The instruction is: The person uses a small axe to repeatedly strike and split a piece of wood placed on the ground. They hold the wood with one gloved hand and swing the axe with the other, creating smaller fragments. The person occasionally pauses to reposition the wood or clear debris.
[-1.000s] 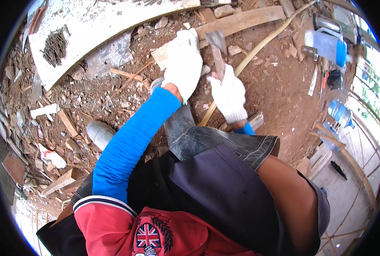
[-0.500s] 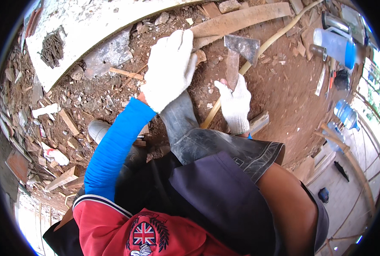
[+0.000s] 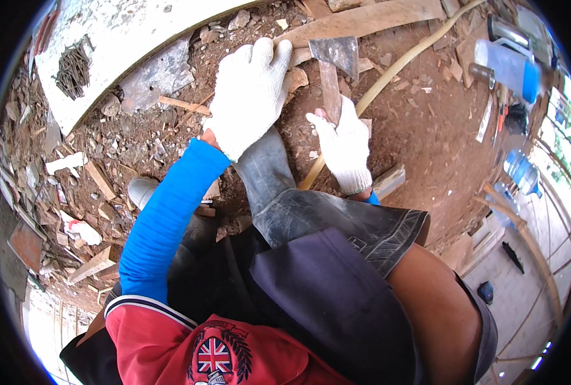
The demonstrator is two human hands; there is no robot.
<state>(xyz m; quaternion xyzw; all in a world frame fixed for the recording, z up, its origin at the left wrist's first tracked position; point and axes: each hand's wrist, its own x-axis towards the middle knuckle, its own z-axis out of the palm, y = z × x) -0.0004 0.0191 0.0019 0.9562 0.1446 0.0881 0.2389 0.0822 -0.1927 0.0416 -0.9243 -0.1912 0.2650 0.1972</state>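
My lone view comes from a wide fisheye camera on the left of my head, facing steeply down over my red fabric sleeve to the brown dirt ground. My white-gloved left hand and white-gloved right hand lie close below it. It spans from the flat white board at the ground's far edge to the pale grey floor past its right edge.

The person's hands wear white knit gloves, blue sleeves just behind them, a red shirt further back.
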